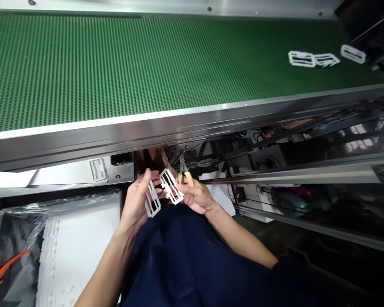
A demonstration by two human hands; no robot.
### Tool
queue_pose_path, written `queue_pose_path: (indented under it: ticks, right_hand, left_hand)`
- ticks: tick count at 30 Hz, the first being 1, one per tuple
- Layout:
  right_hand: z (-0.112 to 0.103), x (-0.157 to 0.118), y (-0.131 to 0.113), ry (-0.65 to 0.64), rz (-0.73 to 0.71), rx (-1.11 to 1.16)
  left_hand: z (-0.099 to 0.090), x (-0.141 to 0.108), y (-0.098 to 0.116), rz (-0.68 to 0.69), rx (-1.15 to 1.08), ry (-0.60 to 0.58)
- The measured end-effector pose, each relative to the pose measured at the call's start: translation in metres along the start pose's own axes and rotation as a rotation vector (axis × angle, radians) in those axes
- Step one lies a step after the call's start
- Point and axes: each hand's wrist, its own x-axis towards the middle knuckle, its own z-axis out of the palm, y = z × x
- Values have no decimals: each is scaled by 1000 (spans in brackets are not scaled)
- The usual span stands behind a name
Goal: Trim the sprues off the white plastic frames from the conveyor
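Observation:
My left hand (136,199) is closed on a white slotted plastic frame (152,200), held upright by its edge. Beside it, my right hand (199,197) grips a second white slotted frame (172,186) between thumb and fingers. The same hand also holds a tool with two tan handles (189,179); the handles' far ends look clear or metallic, and its exact kind is unclear. Both frames are close together in front of my dark blue clothing, below the conveyor edge.
A green conveyor belt (147,64) with a metal rail (115,132) runs across the top. Several white frames (302,59) lie at its right end. At lower left is a plastic-lined box (6,211) with stacked white parts (48,256) and orange-handled cutters (0,275). Another frame (97,169) lies on a ledge.

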Motion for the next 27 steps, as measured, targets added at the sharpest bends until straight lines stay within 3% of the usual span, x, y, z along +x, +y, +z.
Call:
queue_pose_path:
  ticks: [5,16,20,24,27]
  right_hand:
    - [-22,1,5,-146,113,382]
    - [-22,0,4,-86,127,418]
    - [-16,-1,3,16,59,202]
    - [-2,-1,4,196,-146,-333]
    - [8,0,10,291,-204,-695]
  left_hand:
    - [-13,11,3,-153,-111,-8]
    - [-5,8,1,-242,-189,-38]
    - [2,6,3,-224,-197,-46]
    - [16,5,-7,-130,-133,-40]
    - [22,6,-18,-62,-169,-65]
